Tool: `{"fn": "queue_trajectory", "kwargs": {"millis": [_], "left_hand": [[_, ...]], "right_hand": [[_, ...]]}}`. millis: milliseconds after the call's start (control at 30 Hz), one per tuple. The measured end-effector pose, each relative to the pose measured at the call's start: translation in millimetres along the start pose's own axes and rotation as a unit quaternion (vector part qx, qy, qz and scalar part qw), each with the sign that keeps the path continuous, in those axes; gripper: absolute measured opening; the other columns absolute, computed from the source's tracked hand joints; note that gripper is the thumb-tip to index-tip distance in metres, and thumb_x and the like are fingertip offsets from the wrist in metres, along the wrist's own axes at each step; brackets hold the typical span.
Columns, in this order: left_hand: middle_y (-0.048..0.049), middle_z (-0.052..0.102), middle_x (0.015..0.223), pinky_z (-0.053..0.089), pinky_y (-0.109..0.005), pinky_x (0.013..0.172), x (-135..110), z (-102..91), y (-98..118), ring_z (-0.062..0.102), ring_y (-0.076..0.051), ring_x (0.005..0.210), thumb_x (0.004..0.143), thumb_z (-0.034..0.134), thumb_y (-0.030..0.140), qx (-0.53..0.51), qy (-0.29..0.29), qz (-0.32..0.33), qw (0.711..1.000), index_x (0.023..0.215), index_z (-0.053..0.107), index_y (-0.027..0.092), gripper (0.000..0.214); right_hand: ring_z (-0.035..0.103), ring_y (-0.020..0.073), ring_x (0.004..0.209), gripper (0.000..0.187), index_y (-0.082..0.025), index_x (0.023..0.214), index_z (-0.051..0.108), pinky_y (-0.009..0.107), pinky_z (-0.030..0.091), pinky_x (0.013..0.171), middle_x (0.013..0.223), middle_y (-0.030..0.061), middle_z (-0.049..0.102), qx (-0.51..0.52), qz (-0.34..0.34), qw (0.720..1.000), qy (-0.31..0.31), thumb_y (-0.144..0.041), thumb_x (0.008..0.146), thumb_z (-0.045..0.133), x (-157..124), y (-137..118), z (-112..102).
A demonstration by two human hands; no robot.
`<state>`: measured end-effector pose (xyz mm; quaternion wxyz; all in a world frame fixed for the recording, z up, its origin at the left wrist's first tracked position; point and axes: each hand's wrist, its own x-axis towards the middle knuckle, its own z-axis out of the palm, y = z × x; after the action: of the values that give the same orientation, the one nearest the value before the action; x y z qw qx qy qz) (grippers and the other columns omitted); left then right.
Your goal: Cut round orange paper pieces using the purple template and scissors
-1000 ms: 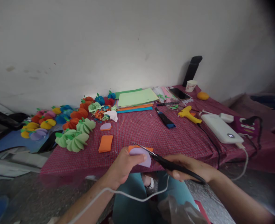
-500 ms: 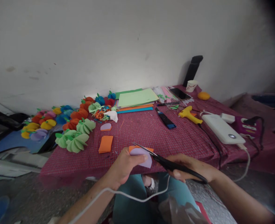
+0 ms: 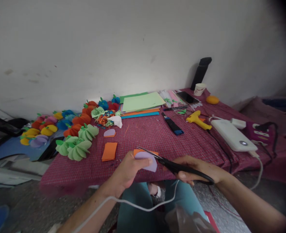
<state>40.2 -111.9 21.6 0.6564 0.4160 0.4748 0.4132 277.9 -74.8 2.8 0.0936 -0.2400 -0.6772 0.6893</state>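
My left hand (image 3: pixel 129 170) pinches a folded purple paper piece (image 3: pixel 148 160) with an orange layer behind it, held just over the near edge of the table. My right hand (image 3: pixel 196 168) grips black-handled scissors (image 3: pixel 177 165). Their blades cross the top of the purple piece and point left. Both hands hover above my knees in blue trousers.
A low table under a red checked cloth (image 3: pixel 157 136) carries orange paper squares (image 3: pixel 109 151), green paper fans (image 3: pixel 78 144), coloured paper fruits (image 3: pixel 60 121), paper sheets (image 3: pixel 141 102), a yellow glue gun (image 3: pixel 196 118), a white power bank (image 3: pixel 232 137) and a phone (image 3: pixel 187 97). A white cable (image 3: pixel 143 205) crosses my lap.
The view has shifted slightly. Both hands, the paper and the scissors stay almost in the same place, with the scissors a little lower and flatter.
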Motion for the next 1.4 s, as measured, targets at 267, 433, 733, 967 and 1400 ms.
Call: {"fn": "queue_trajectory", "kwargs": {"millis": [267, 433, 733, 967, 1400], "left_hand": [[-0.0022, 0.065, 0.066, 0.042, -0.026, 0.065, 12, -8.5, -3, 0.055, -0.013, 0.063, 0.060, 0.068, 0.018, -0.005, 0.018, -0.010, 1.000, 0.071, 0.069, 0.012, 0.013], [-0.0009, 0.065, 0.063, 0.041, -0.024, 0.063, 15, -9.4, 0, 0.055, -0.012, 0.061, 0.057, 0.070, 0.019, -0.025, 0.024, -0.027, 0.999, 0.068, 0.069, 0.013, 0.012], [-0.0016, 0.064, 0.063, 0.042, -0.025, 0.065, 16, -17.3, -2, 0.055, -0.012, 0.061, 0.059, 0.068, 0.017, -0.015, 0.026, -0.012, 0.999, 0.066, 0.067, 0.012, 0.009], [-0.0035, 0.066, 0.066, 0.043, -0.027, 0.067, 12, -26.5, 0, 0.058, -0.015, 0.065, 0.058, 0.069, 0.019, 0.038, 0.060, -0.004, 0.997, 0.069, 0.069, 0.012, 0.012], [0.0026, 0.053, 0.054, 0.030, -0.024, 0.052, 15, 0.7, 13, 0.044, -0.010, 0.051, 0.061, 0.061, 0.022, 0.224, 0.021, 0.007, 0.974, 0.062, 0.064, 0.014, 0.008]], "right_hand": [[0.041, 0.0053, 0.047, 0.044, -0.011, 0.098, 0.059, 0.016, 0.034, 0.043, 0.059, -0.0026, 0.046, -0.031, 0.020, 0.999, 0.002, -0.050, 0.078, 0.054, 7, -10, -10], [0.043, 0.0059, 0.049, 0.049, -0.012, 0.108, 0.056, 0.016, 0.036, 0.043, 0.062, -0.0016, 0.048, -0.037, 0.052, 0.998, 0.000, -0.051, 0.079, 0.054, 10, -15, -13], [0.056, 0.0140, 0.070, 0.053, -0.012, 0.117, 0.048, 0.027, 0.044, 0.061, 0.089, 0.0122, 0.062, 0.057, -0.001, 0.994, -0.095, -0.052, 0.081, 0.048, 6, -2, -19], [0.058, 0.0172, 0.079, 0.049, -0.019, 0.115, 0.047, 0.028, 0.042, 0.063, 0.091, 0.0121, 0.062, 0.012, 0.056, 0.998, 0.034, -0.043, 0.075, 0.062, -36, -5, -31], [0.052, 0.0119, 0.069, 0.038, -0.017, 0.101, 0.044, 0.024, 0.043, 0.059, 0.081, 0.0009, 0.055, -0.182, -0.160, 0.953, 0.180, -0.029, 0.072, 0.065, 63, -57, 2]]}}
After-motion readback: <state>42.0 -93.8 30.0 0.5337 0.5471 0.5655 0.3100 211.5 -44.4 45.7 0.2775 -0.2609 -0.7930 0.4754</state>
